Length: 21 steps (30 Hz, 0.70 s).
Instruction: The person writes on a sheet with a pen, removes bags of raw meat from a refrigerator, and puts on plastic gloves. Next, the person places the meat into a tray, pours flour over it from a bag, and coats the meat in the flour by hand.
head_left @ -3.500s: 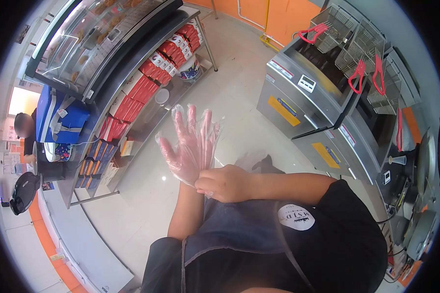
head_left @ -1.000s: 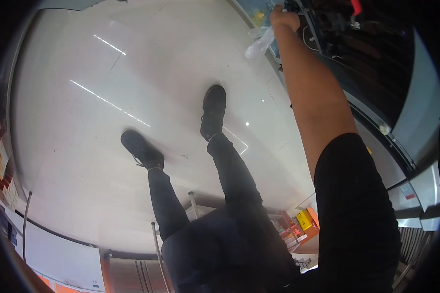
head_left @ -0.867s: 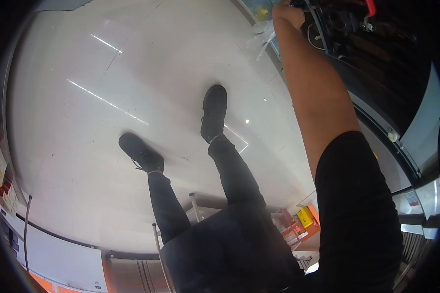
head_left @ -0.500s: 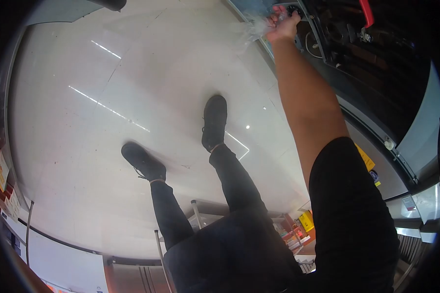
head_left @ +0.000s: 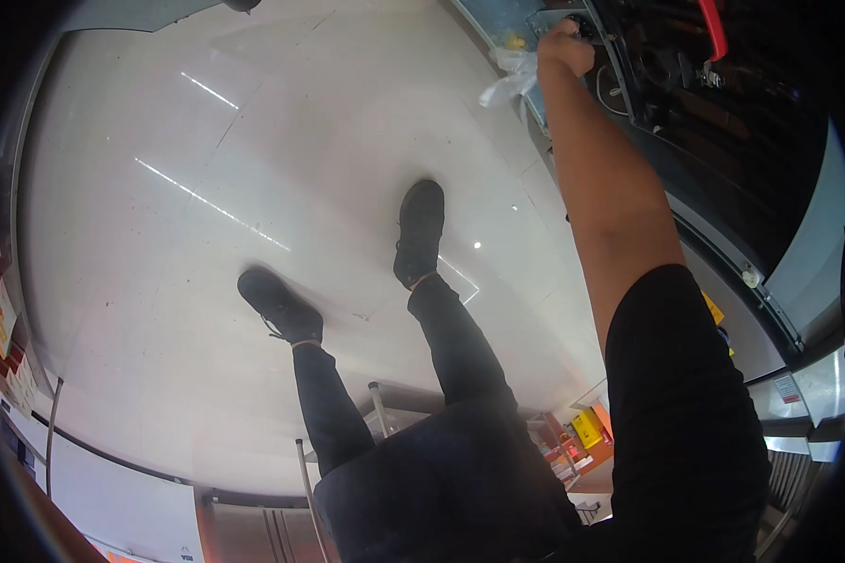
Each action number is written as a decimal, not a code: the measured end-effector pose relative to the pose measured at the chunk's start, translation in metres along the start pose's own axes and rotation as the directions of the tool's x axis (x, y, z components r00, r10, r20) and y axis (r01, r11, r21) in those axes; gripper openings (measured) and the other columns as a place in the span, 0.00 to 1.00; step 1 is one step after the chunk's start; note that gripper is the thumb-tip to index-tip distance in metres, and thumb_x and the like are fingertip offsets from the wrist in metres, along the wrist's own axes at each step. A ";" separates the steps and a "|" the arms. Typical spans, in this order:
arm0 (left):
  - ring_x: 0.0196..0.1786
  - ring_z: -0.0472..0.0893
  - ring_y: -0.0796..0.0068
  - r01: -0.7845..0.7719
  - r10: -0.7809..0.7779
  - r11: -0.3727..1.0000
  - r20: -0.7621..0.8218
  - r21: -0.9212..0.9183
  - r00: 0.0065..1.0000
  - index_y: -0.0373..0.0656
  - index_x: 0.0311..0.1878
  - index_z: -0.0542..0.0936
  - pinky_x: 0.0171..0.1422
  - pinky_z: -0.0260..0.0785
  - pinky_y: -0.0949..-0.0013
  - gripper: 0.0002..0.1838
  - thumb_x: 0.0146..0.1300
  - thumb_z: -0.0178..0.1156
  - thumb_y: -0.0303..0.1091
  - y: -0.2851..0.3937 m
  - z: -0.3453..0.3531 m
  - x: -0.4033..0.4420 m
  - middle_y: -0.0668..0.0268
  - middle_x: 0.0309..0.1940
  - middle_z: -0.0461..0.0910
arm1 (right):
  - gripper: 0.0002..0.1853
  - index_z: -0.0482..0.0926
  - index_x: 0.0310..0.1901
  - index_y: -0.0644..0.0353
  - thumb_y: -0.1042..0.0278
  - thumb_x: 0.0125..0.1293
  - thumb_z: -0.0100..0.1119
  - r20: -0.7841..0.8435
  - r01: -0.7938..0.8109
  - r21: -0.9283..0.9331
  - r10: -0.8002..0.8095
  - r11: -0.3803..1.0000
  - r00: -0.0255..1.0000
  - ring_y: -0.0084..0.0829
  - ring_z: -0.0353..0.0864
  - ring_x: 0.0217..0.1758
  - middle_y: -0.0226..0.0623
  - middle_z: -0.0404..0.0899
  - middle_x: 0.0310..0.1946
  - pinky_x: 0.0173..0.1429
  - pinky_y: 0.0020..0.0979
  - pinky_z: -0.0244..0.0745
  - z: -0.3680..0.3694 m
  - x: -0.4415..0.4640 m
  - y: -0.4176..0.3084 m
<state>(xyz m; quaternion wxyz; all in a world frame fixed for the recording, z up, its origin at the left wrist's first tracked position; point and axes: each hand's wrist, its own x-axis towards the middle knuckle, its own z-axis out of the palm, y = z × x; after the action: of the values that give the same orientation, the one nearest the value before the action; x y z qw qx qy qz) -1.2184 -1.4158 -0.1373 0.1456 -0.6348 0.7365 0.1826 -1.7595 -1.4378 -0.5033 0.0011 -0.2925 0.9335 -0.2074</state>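
My right hand [head_left: 568, 49] reaches far forward to the upper right, to an opening in a dark machine. Its fingers are curled closed beside a black round part [head_left: 582, 26]; what they hold is hidden by the hand. Left of the wrist, a translucent plastic bag [head_left: 512, 77] hangs over the edge of a light blue-grey compartment [head_left: 498, 17]. Something small and yellow [head_left: 515, 42] shows just above the bag. My left hand is out of view.
A red handle [head_left: 713, 28] and a pale cable [head_left: 611, 89] are on the machine. Below are the tiled floor [head_left: 188, 225] and my black shoes [head_left: 420, 230]. A metal-legged frame [head_left: 378, 410] stands by my legs. A yellow box [head_left: 588, 428] sits among shelved items at the lower right.
My right hand has shifted slightly right and down, and its fingers have turned away from view. The plastic bag, blurred at the fingers before, now hangs left of the wrist.
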 end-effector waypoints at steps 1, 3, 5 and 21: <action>0.61 0.79 0.53 -0.002 0.002 1.000 0.001 -0.002 1.000 0.47 0.70 0.70 0.68 0.67 0.57 0.32 0.76 0.38 0.60 0.000 0.000 -0.001 0.51 0.59 0.77 | 0.31 0.82 0.41 0.79 0.48 0.65 0.52 -0.023 -0.013 0.080 0.015 0.997 1.000 0.56 0.86 0.46 0.66 0.83 0.42 0.52 0.48 0.80 -0.010 -0.017 -0.014; 0.60 0.79 0.53 -0.003 0.003 1.000 -0.006 -0.003 1.000 0.46 0.70 0.71 0.67 0.67 0.57 0.33 0.76 0.38 0.60 -0.001 0.000 -0.001 0.51 0.58 0.78 | 0.30 0.82 0.43 0.78 0.49 0.66 0.50 -0.025 -0.048 0.238 0.055 0.970 0.998 0.54 0.86 0.48 0.64 0.83 0.44 0.53 0.48 0.79 -0.024 -0.045 -0.032; 0.60 0.79 0.52 -0.004 0.004 1.000 -0.006 -0.004 1.000 0.46 0.70 0.71 0.67 0.67 0.57 0.33 0.76 0.38 0.60 -0.002 0.000 -0.003 0.51 0.58 0.78 | 0.29 0.82 0.45 0.76 0.50 0.67 0.49 0.051 -0.112 0.383 0.100 0.917 0.994 0.52 0.85 0.49 0.61 0.83 0.47 0.52 0.46 0.78 -0.019 -0.036 -0.022; 0.57 0.81 0.50 -0.004 0.003 1.000 -0.050 -0.020 0.999 0.44 0.68 0.73 0.64 0.70 0.55 0.35 0.74 0.40 0.63 -0.010 -0.007 -0.007 0.48 0.53 0.81 | 0.18 0.71 0.30 0.57 0.54 0.71 0.40 0.455 -0.428 0.711 0.101 0.558 0.885 0.30 0.69 0.25 0.32 0.73 0.24 0.29 0.34 0.62 0.004 -0.003 0.004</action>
<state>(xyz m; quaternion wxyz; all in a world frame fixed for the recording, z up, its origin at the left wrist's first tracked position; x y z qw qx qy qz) -1.2077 -1.4137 -0.1290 0.1205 -0.6393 0.7392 0.1741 -1.7588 -1.4350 -0.5090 0.3348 -0.1471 0.7581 -0.5399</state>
